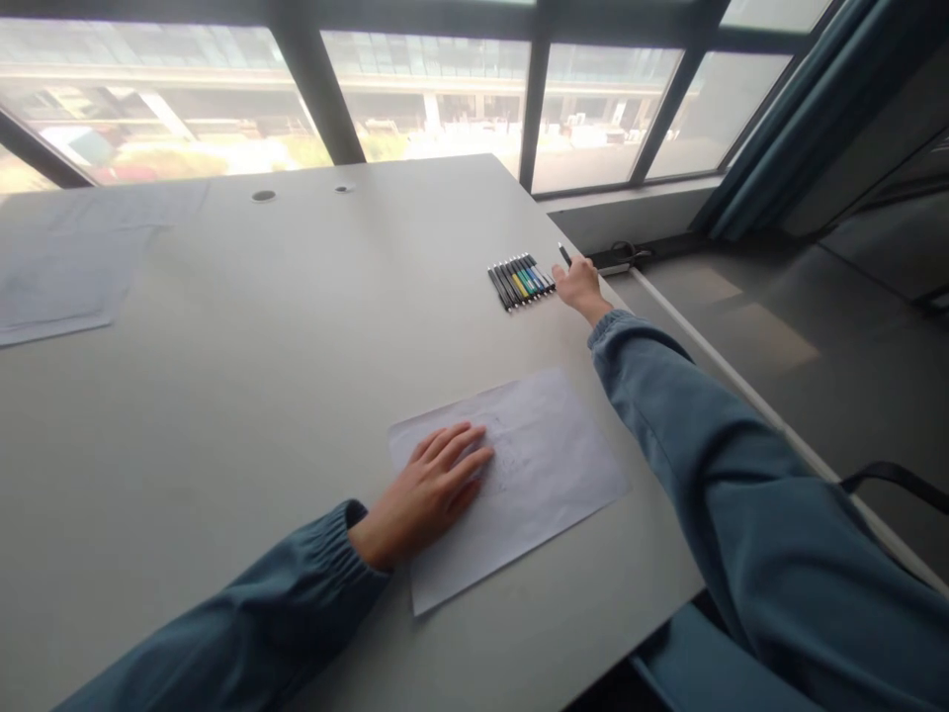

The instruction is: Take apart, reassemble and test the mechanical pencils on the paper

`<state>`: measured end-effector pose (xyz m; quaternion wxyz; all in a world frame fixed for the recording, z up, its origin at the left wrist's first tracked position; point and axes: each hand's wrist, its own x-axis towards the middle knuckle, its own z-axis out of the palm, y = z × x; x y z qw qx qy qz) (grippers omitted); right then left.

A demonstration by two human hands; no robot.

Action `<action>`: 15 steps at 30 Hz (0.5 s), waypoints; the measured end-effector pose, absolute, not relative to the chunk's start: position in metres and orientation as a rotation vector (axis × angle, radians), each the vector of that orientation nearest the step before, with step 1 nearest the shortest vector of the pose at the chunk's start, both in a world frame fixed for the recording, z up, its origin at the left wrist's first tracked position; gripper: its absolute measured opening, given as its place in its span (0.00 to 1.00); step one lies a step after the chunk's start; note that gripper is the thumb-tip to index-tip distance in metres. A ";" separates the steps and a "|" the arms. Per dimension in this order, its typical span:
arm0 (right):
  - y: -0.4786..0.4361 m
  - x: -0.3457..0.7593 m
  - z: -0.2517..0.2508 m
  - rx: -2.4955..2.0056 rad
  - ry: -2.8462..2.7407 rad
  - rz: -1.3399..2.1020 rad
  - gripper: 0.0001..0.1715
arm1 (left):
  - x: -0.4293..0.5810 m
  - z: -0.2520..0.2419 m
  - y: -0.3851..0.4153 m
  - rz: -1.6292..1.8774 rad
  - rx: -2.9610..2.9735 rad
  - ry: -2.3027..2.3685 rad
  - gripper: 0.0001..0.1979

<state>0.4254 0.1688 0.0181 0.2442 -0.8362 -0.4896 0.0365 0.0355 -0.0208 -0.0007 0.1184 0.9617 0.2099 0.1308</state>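
Note:
My left hand (437, 482) lies flat on a white sheet of paper (549, 475), its fingers stretched over faint pencil-like marks. Out at the table's right edge, my right hand (580, 285) is closed on a dark marker pen (564, 254), whose upper end sticks up past the fingers. Just left of that hand is a row of marker pens (519, 282), laid side by side. Their barrels are mostly black, and some show yellow, green, blue or white bands. The lower part of the held pen is hidden by my fingers.
More papers (66, 257) are spread at the far left of the white table (282, 396). Two round holes, one a cable grommet (263, 197), sit near its back edge. Beyond are windows, a dark curtain (801, 109) and, at the right, a dark strap (897, 480).

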 end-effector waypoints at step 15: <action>0.238 0.378 0.016 -2.480 -1.400 0.349 0.60 | 0.038 0.008 -0.019 0.339 2.796 0.634 0.18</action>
